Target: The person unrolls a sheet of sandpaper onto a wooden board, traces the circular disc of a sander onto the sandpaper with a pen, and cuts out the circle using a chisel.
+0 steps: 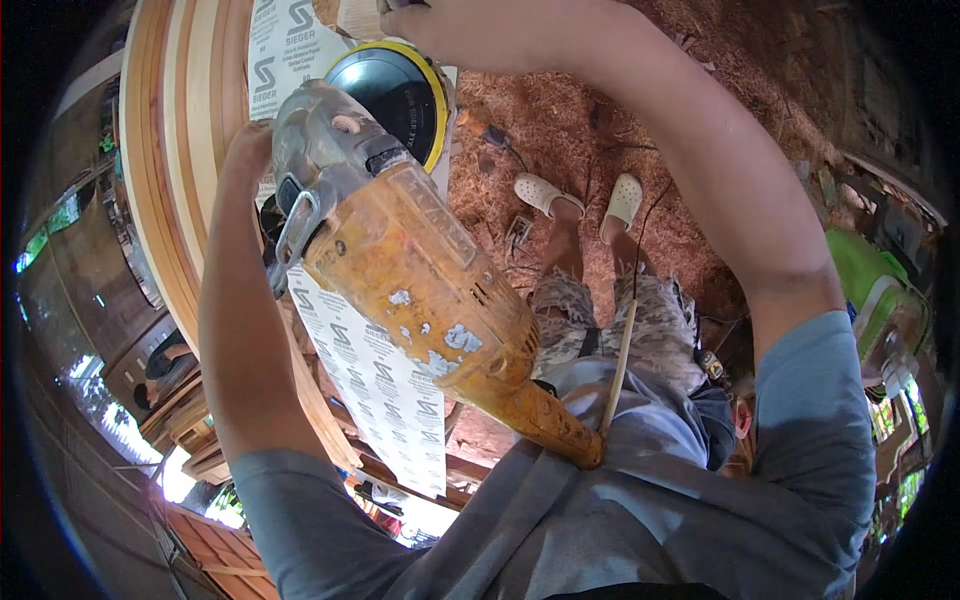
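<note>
A worn orange angle grinder with a scuffed metal head lies diagonally before me, its handle end against my shirt. At its head is a round black backing pad with a yellow rim. A long sheet of sandpaper, white printed back showing, runs beneath the tool and pad. My left hand is mostly hidden behind the grinder's head, by the sheet and the wood; its fingers do not show. My right hand is beyond the pad, close to its yellow rim and the sheet's far end; the top edge cuts off its fingers.
Stacked or layered wooden boards curve along the left. A power cord runs from the grinder's handle end. Sawdust covers the floor around my feet in pale clogs. Another person is at the far left. A green object stands right.
</note>
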The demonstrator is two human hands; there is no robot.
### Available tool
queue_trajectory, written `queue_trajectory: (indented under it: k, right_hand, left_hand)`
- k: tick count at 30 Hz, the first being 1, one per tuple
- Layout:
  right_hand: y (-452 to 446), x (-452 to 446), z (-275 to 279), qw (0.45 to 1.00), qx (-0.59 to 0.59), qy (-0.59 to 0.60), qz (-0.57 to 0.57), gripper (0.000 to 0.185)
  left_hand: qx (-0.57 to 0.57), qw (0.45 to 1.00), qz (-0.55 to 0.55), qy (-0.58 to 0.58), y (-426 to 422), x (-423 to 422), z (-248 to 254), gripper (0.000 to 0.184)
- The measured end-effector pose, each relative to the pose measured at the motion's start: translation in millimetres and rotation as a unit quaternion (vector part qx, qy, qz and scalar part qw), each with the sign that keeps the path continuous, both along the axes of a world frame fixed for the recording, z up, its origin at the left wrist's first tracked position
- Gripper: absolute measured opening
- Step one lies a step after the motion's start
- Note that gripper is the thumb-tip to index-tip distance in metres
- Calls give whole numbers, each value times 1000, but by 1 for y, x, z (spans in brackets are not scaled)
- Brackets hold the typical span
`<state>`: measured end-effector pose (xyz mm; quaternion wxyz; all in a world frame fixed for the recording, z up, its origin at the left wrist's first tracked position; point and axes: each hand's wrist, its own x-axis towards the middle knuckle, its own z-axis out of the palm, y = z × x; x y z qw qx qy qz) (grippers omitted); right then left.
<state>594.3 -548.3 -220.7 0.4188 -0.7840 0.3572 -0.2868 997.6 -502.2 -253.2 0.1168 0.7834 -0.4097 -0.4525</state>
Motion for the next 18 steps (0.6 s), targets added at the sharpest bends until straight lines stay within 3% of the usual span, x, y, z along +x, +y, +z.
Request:
queue_trajectory:
  k: [3, 8, 11, 13, 18]
  right_hand:
    - [10, -4, -4, 1000, -6, -3, 23, 23]
    - [30, -19, 9, 998, -21, -3, 56, 21]
    - [23, -16, 17, 995, 65, 21, 79, 22]
    - [7, 2, -6, 999, -40, 21, 18, 25]
    - [-32, 42, -18, 995, -98, -12, -8, 28]
  left_hand:
    - [10, 999, -12, -51, -4, 5, -7, 31]
    - [-1, 999, -7, -43, 1, 0, -2, 27]
    - [20, 999, -1, -39, -4, 15, -11, 26]
    - [29, 999, 4, -41, -3, 19, -13, 25]
    - [1, 999, 15, 34, -4, 31, -22, 25]
